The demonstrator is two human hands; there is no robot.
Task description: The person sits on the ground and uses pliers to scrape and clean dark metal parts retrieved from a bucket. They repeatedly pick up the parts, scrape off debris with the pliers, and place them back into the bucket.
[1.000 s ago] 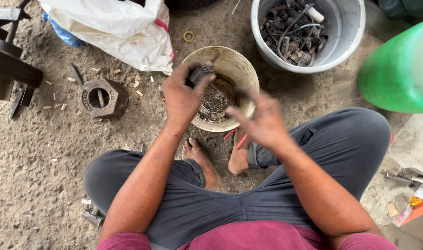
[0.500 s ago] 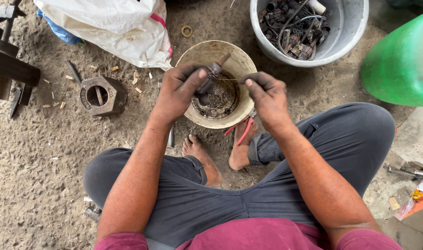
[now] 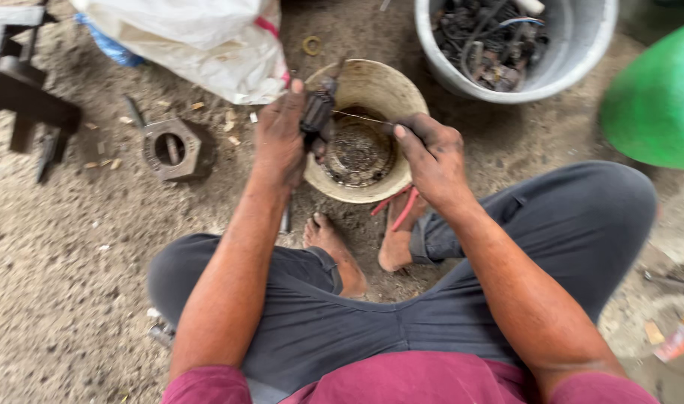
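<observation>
I sit cross-legged on a sandy floor over a small tan bucket (image 3: pixel 390 90) with dark scrap at its bottom. My left hand (image 3: pixel 280 135) grips a dark, greasy motor part (image 3: pixel 317 114) above the bucket's left rim. My right hand (image 3: pixel 431 153) hovers over the right rim, its fingers pinched on a thin wire (image 3: pixel 360 117) that runs tight from the part.
A grey bucket (image 3: pixel 574 52) of tangled wires and metal parts stands at the back right, a green container (image 3: pixel 656 97) beside it. A white sack (image 3: pixel 200 41) lies at the back left. A rusty hexagonal block (image 3: pixel 176 148) and a dark metal frame (image 3: pixel 24 97) rest on the left.
Both hands have shifted a little. My right hand has drawn away from the part, pulling a thin wire out taut between the two hands.
</observation>
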